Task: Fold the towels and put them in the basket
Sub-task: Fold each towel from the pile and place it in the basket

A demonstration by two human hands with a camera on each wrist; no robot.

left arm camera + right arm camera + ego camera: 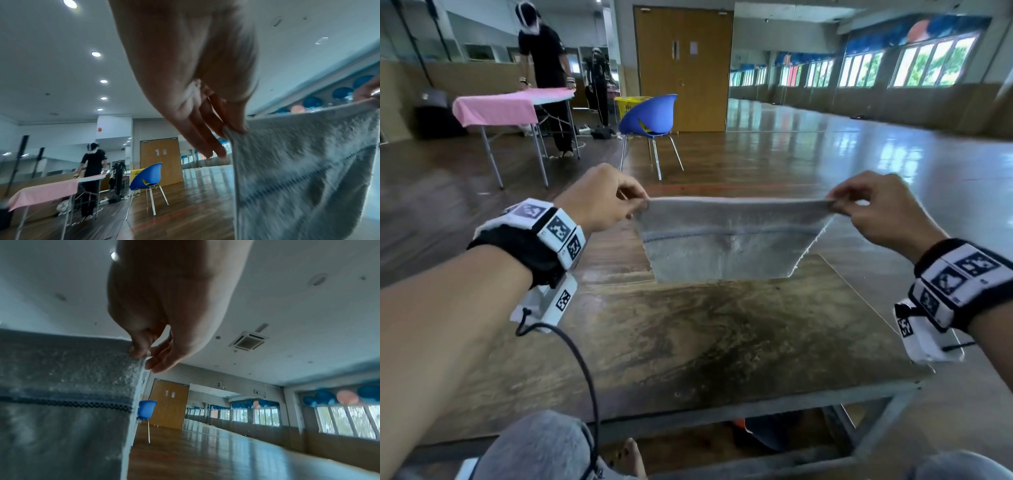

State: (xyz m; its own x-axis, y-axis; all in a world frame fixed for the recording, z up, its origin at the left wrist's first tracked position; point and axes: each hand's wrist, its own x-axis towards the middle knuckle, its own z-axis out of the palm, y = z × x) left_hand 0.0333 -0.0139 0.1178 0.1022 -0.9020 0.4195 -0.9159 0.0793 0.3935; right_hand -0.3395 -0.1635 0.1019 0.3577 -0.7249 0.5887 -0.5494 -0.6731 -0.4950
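A grey towel (729,240) with a dark stitched stripe hangs stretched in the air above the far edge of the wooden table (688,342). My left hand (606,202) pinches its upper left corner and my right hand (873,209) pinches its upper right corner. In the left wrist view the left hand (234,128) has thumb and fingertips closed on the towel (298,170) corner. The right wrist view shows the right hand (141,352) pinching the towel (61,378) at its top edge. No basket for my towels is seen near the table.
A blue chair (650,120) stands on the floor beyond the table, with a yellow basket (630,102) behind it. At the far left a person (548,68) stands at a table with a pink cloth (496,106). Something orange and dark (760,435) lies under my table.
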